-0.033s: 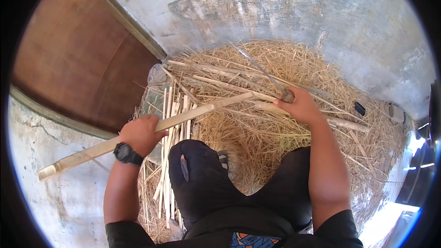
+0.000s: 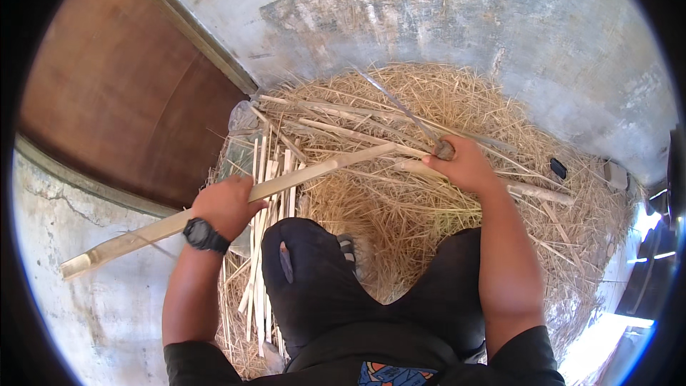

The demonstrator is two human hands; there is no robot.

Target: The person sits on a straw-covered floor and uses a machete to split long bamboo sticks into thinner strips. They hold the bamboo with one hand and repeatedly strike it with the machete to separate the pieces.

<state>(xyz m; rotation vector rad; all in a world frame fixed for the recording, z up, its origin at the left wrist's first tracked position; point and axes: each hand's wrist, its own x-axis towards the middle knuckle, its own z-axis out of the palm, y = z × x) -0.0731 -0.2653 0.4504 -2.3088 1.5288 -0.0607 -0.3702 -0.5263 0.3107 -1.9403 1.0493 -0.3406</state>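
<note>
The long pale strip (image 2: pixel 293 180), which looks like bamboo, lies slantwise in front of the person, with its near end out to the left, before the wall (image 2: pixel 443 14). The left hand (image 2: pixel 223 207) is closed around it, well apart from both ends; for good control, I think this grip should be firm and the thumb kept low. The right hand (image 2: pixel 468 166) holds the handle of a long knife (image 2: pixel 404 109), whose blade points away toward the wall, which seems a safe direction. Whenever the edge comes to the strip, it is better to guide it away from the left fingers and from the knees (image 2: pixel 304 264). Beyond the strip lie longer poles (image 2: pixel 343 130) on straw (image 2: pixel 443 93); whether its far tip touches them, I cannot tell. Below the left hand are thin loose strips (image 2: pixel 256 271).
</note>
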